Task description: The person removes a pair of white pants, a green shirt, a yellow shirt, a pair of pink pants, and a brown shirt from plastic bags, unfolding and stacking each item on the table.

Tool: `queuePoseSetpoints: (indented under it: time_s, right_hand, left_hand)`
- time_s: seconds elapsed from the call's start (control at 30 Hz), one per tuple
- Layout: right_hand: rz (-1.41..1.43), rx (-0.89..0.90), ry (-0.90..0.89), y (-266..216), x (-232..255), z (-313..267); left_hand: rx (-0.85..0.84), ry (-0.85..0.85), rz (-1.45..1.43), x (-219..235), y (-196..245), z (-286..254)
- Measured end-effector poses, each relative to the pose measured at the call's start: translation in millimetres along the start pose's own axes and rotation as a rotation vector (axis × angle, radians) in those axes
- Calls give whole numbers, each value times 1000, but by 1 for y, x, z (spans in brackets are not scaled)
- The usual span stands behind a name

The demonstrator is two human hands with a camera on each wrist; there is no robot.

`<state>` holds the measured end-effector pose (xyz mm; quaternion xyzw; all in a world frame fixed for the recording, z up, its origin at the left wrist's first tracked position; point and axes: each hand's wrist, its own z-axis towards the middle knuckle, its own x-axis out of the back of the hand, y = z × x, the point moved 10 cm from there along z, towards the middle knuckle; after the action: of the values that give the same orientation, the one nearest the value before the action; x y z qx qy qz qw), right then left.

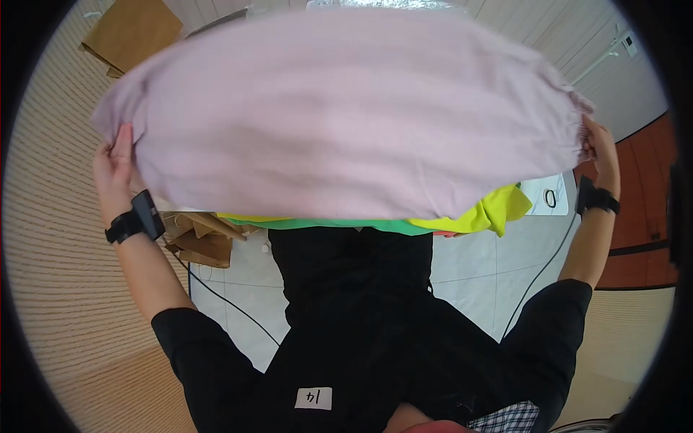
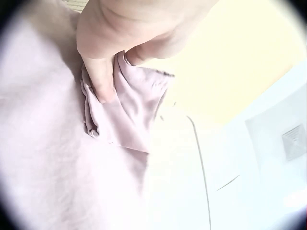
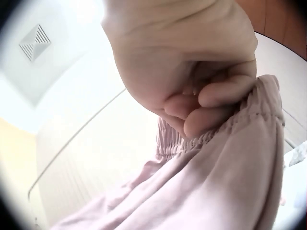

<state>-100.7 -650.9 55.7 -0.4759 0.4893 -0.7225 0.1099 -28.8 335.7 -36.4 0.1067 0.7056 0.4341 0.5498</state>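
From my remote view, the left hand (image 1: 115,169) pinches the left end of a pale pink fabric garment (image 1: 325,123). The garment spans between both hands, above yellow and green cloths (image 1: 491,211). The right hand (image 1: 600,155) grips its gathered elastic right end.

Over on the left, a folded brown paper bag (image 1: 137,36) sits near a beige ribbed wall (image 1: 58,216). Lower down, crumpled brown paper (image 1: 206,249) shows above pale floor tiles (image 1: 469,289). A small black oval ring (image 1: 551,198) lies on the white tabletop (image 1: 534,193), near glossy reddish-brown panels (image 1: 639,184). Overhead there's a square slatted white vent (image 3: 35,42).
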Motion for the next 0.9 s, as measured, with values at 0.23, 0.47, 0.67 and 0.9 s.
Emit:
queuePoseSetpoints:
  time_s: [0.23, 0.47, 0.67, 0.9]
  right_hand:
    - [-258, -80, -106, 23, -66, 8]
    - [-137, -3, 0, 40, -50, 25]
    - [-192, 53, 114, 55, -63, 53]
    - [92, 361, -442, -108, -254, -69]
  left_hand:
    - [42, 142, 318, 28, -51, 15]
    - [-72, 108, 263, 9, -45, 3]
    - [166, 181, 630, 0, -93, -24]
    - [-47, -366, 1017, -127, -142, -42]
